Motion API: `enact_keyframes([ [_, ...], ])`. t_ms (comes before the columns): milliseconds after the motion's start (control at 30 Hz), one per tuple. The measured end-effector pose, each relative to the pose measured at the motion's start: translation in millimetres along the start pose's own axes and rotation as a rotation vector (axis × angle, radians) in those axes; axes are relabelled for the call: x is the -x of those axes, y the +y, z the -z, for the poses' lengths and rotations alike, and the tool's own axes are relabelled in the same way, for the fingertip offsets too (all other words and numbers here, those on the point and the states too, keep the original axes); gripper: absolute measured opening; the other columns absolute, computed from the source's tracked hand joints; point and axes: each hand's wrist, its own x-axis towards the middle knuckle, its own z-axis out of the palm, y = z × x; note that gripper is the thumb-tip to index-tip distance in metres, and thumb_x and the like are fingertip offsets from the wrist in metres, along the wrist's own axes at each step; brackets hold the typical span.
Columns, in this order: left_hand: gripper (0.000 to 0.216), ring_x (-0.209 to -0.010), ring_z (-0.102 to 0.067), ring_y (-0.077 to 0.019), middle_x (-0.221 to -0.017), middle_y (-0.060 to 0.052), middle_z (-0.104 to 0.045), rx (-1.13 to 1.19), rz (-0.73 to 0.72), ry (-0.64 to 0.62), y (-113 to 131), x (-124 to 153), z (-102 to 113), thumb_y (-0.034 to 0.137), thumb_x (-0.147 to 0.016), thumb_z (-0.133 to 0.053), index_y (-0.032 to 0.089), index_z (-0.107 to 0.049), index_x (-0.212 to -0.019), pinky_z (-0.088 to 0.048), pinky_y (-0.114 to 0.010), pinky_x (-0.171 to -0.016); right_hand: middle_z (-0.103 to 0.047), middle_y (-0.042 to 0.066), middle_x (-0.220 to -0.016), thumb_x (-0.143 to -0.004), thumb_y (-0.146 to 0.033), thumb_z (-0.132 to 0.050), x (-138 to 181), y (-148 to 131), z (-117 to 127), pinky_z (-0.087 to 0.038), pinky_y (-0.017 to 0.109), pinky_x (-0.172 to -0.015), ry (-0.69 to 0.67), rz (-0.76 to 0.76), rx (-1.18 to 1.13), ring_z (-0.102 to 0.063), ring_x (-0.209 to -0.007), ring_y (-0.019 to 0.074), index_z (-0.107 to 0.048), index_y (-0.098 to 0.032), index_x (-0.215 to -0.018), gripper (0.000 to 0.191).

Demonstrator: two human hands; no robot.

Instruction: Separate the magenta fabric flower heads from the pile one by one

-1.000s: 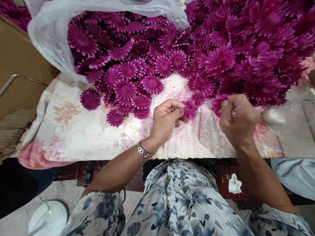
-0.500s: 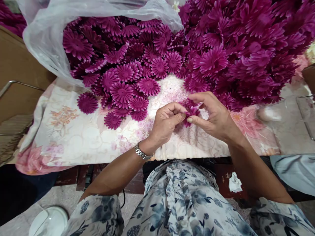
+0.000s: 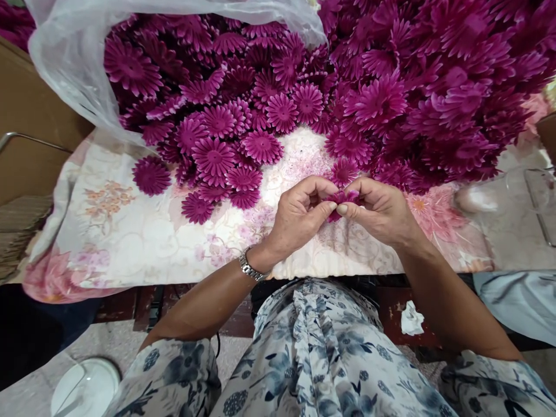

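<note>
Left hand [image 3: 299, 214], right hand [image 3: 380, 211]: fingers pinched nearly closed on one magenta flower [image 3: 344, 198], near-middle of bench [image 3: 152, 246]. Risk: uneven pull could tear petals; loose blossom [image 3: 344, 171] just beyond might snag.

A floral-covered counter [image 3: 143, 249], brown box [image 3: 39, 98] at left; worn dark-red wood [image 3: 391, 310] and grey floor [image 3: 121, 341] below.

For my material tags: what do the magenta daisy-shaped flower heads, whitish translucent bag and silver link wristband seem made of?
Magenta daisy-shaped flower heads: probably dyed fabric, possibly thin plastic; mostly matte, with ridged petals.
Whitish translucent bag: likely soft plastic film; cloudy, wrinkled, lightly shiny.
Silver link wristband: apparently polished metal; bright glints on its links.
</note>
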Motion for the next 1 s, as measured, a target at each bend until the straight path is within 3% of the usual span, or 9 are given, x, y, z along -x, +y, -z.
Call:
enact_keyframes([
  [233,0.016,-0.07,-0.055,-0.0083,-0.079,0.0,-0.061,0.133,0.096,-0.062,-3,-1,3,0.026,-0.075,-0.068,0.017,-0.065,-0.087,-0.045,-0.02,-0.066,-0.061,-0.002,-0.065,-0.083,-0.033,-0.06,5,-5,0,-0.041,0.022,-0.057,0.087,0.139,0.297,-0.053,-0.059,0.009,-0.06,-0.017,-0.078,0.017],
  [500,0.024,-0.06,-0.053,-0.0072,-0.071,0.001,-0.061,0.302,0.314,-0.095,-2,-3,4,0.034,-0.072,-0.071,0.018,-0.067,-0.09,-0.043,-0.02,-0.058,-0.04,-0.006,-0.05,-0.09,-0.036,-0.047,3,-8,-3,-0.031,0.022,-0.049,0.128,0.282,0.418,-0.035,-0.045,0.0063,-0.047,-0.019,-0.061,0.035],
  [633,0.021,-0.06,-0.053,-0.0066,-0.067,0.002,-0.061,0.294,0.312,-0.104,-4,-3,1,0.03,-0.065,-0.076,0.017,-0.07,-0.08,-0.044,-0.02,-0.06,-0.036,-0.005,-0.051,-0.093,-0.029,-0.041,2,-8,-7,-0.028,0.024,-0.049,0.169,0.338,0.533,-0.033,-0.046,0.0072,-0.04,-0.02,-0.06,0.034],
  [833,0.005,-0.064,-0.057,-0.0079,-0.069,0.001,-0.066,0.132,0.156,0.105,-9,-5,0,0.017,-0.064,-0.073,0.017,-0.071,-0.069,-0.046,-0.02,-0.062,-0.057,0.004,-0.072,-0.09,-0.033,-0.047,4,1,-16,-0.037,0.031,-0.066,0.291,0.436,0.923,-0.051,-0.07,0.0171,-0.053,-0.02,-0.079,0.018],
  [933,0.002,-0.055,-0.054,-0.0067,-0.062,0.002,-0.063,0.148,0.178,0.101,-7,-5,1,0.018,-0.067,-0.07,0.016,-0.068,-0.068,-0.045,-0.019,-0.054,-0.062,0.012,-0.099,-0.086,-0.038,-0.056,7,1,-18,-0.042,0.038,-0.08,0.391,0.495,0.926,-0.056,-0.094,0.0243,-0.055,-0.02,-0.101,0.024],
  [1000,0.007,-0.049,-0.052,-0.0063,-0.058,0.002,-0.061,0.181,0.202,0.08,-5,-4,2,0.021,-0.068,-0.07,0.016,-0.066,-0.067,-0.044,-0.019,-0.05,-0.061,0.012,-0.104,-0.083,-0.037,-0.06,7,-1,-17,-0.043,0.04,-0.085,0.415,0.548,0.904,-0.055,-0.099,0.0255,-0.056,-0.021,-0.103,0.026],
])
